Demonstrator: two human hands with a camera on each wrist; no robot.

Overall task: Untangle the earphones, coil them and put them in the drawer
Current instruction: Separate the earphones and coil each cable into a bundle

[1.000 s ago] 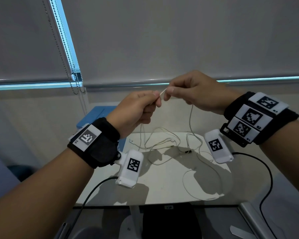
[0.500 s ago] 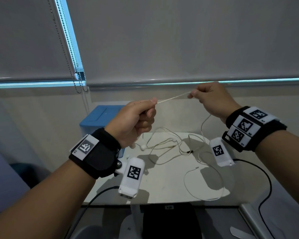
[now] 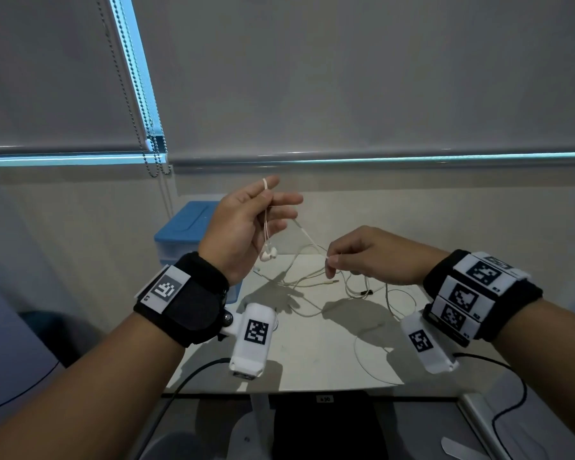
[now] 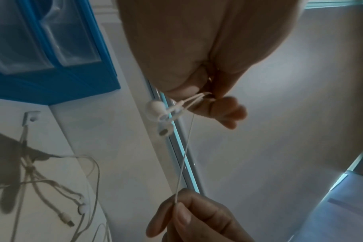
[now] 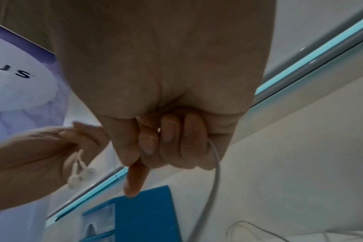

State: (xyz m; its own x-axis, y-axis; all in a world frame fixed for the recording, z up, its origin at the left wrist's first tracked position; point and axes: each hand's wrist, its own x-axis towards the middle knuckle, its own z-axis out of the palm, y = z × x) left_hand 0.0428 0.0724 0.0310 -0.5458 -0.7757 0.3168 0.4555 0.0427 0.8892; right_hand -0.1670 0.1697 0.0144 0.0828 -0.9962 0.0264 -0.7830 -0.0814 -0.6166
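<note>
The left hand (image 3: 246, 227) was raised, with the fingers mostly straight and a loop of the earphones' cord (image 3: 265, 207) laid over the index finger; the thumb pressed the strands against the fingers, and the two earbuds (image 3: 268, 254) hung just under the palm. The right hand (image 3: 362, 257) was lower and pinched the same cord between thumb and index finger. The rest of the earphones lay in loose curves on the desk (image 3: 312, 353), next to a second, darker cable (image 3: 365, 292). The blue drawer unit (image 3: 183, 234) stood at the far left corner of the desk.

I judge that the coiling had just begun. To do it well, the right hand should feed the cord with light tension and let it slide through the pinch, so every turn comes flat beside the one before. The left thumb should keep the earbuds fixed. The trailing part should be lifted free of the other cable, or it may pull a new knot.
</note>
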